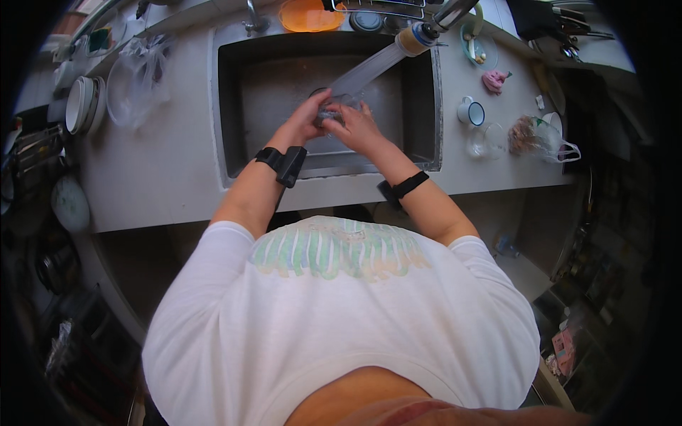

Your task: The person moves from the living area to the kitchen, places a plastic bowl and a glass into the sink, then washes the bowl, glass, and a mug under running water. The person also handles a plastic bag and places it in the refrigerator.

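Observation:
Both hands are over a stainless steel sink, close together. A clear, glass-like vessel is held between them, partly hidden by the fingers. My left hand wraps its left side. My right hand grips it from the right, fingers bent over it. From the faucet head at the upper right, a wide stream of water runs down onto the vessel and splashes about it. Black straps circle both wrists, and the left one carries a small black device.
Right of the sink are a white enamel mug, a clear glass jar, a pink bag and a plastic bag of food. Stacked white bowls and a clear plastic bag stand left. An orange basin sits behind.

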Demonstrator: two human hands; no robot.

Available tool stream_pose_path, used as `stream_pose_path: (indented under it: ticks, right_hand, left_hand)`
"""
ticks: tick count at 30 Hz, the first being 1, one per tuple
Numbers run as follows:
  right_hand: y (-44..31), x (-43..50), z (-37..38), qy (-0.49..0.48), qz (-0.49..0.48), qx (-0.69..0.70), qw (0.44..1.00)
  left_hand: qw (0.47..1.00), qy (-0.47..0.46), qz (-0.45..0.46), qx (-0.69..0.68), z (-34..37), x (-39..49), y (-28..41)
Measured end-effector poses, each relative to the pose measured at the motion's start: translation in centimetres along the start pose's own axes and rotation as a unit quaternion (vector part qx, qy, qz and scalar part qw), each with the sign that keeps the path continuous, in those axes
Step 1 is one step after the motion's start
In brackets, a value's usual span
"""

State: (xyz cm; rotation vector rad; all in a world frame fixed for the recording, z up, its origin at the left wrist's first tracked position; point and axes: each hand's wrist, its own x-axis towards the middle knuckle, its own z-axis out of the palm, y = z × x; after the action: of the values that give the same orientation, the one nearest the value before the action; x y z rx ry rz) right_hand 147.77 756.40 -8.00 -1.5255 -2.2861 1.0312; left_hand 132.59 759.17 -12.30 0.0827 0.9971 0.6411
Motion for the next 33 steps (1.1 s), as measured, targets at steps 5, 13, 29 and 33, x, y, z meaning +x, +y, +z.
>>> stream_pose_path:
  ticks: [5, 13, 29, 33]
  right_hand:
    - [1.7, 1.6, -0.3, -0.093, 0.075, 0.298, 0.947]
    - [2.1, 1.4, 1.8, 0.012, -0.066, 0.102, 0.993]
    - [-0.5, -1.1, -1.4, 0.073, 0.079, 0.448, 0.888]
    - [-1.9, -1.5, -2.5, 0.098, 0.176, 0.63, 0.75]
  left_hand:
    - [0.996, 0.0, -0.023, 0.089, 0.4, 0.3, 0.8]
    - [0.985, 0.022, 0.005, 0.172, 0.1, 1.5, 1.5]
    - [0.984, 0.042, 0.166, 0.045, -0.1, -1.6, 1.5]
    - [0.975, 0.084, 0.193, 0.068, 0.4, -4.1, 1.6]
